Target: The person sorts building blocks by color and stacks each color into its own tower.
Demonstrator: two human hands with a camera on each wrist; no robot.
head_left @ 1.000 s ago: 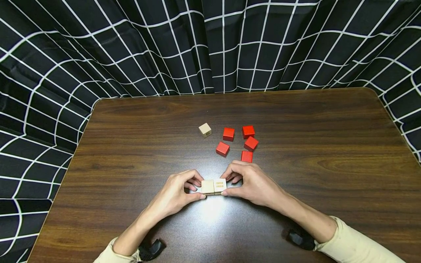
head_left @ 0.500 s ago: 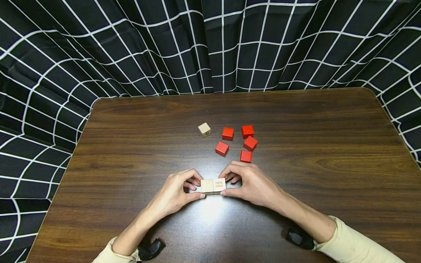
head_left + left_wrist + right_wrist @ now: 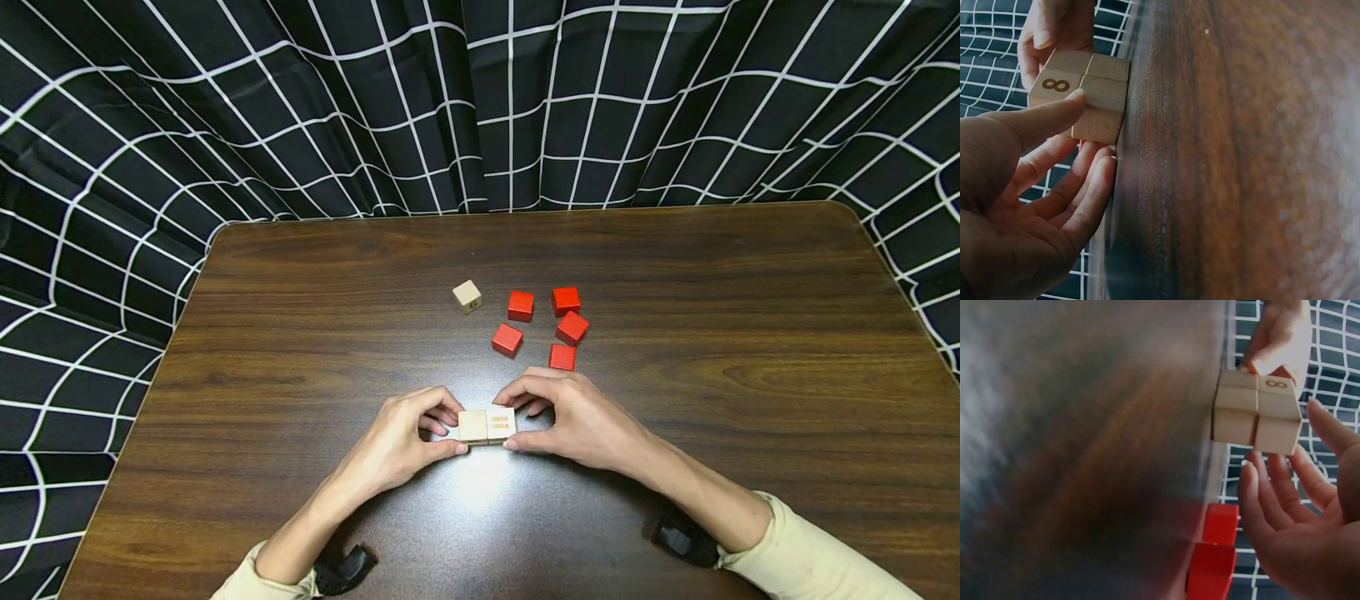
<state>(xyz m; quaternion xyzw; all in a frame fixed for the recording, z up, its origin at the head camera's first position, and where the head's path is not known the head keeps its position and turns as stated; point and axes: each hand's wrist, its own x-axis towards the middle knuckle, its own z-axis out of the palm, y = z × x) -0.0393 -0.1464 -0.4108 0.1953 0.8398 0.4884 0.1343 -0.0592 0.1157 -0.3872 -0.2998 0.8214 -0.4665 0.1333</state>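
Pale wooden cubes stand two wide and two high on the table, the upper left cube [image 3: 473,425] plain on top and the upper right cube [image 3: 501,423] printed with small orange marks. A brown 8 shows on the left one's front face in the left wrist view. My left hand [image 3: 408,435] pinches the left side of the stack, thumb in front and fingers behind. Around the right side curves my right hand [image 3: 592,421]; in the right wrist view its thumb is apart from the cubes and its loose fingers [image 3: 1250,484] are near their back.
Several red cubes [image 3: 521,305] lie beyond the hands, slightly to the right. Left of them sits another wooden cube [image 3: 467,297] with a printed digit on its side. The brown wooden table [image 3: 300,317] ends at a black curtain [image 3: 360,108] with white grid lines.
My right forefinger has slid slightly left along the back of the stack. The left hand and the cubes hold their places.
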